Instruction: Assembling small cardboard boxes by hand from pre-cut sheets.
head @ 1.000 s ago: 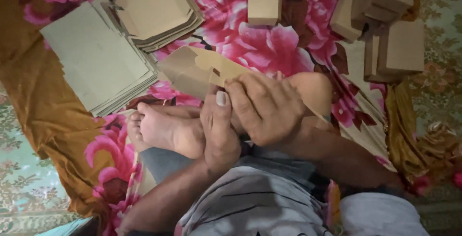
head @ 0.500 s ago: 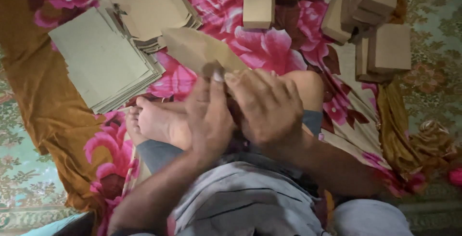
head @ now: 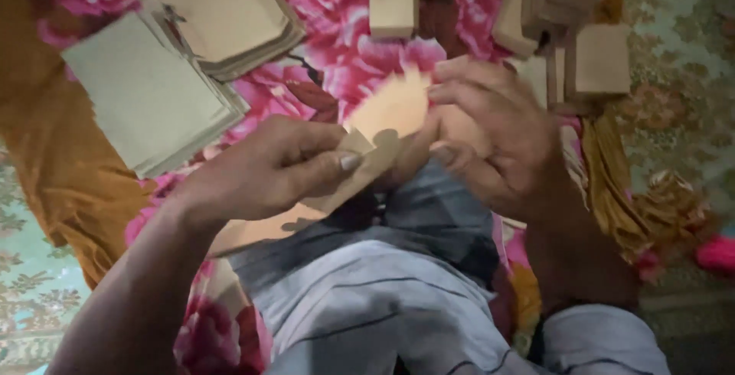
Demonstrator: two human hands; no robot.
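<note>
A flat tan cardboard cut-out [head: 387, 115] with tabs is held between both hands above my lap. My left hand [head: 264, 168] pinches its lower left part between thumb and fingers. My right hand [head: 498, 141] grips its right side, fingers curled over the upper edge. The piece is tilted, its far end pointing away from me. My grey striped clothing [head: 383, 298] fills the bottom of the view.
Two stacks of flat cardboard sheets [head: 153, 92] lie at the upper left on a pink flowered cloth [head: 344, 61]. Several folded small cardboard boxes [head: 589, 53] are piled at the upper right. An orange cloth [head: 46, 145] lies at the left.
Both hands have lifted off my foot and raised the cardboard piece. They now hold it at either side, apart, where before they pressed together on it.
</note>
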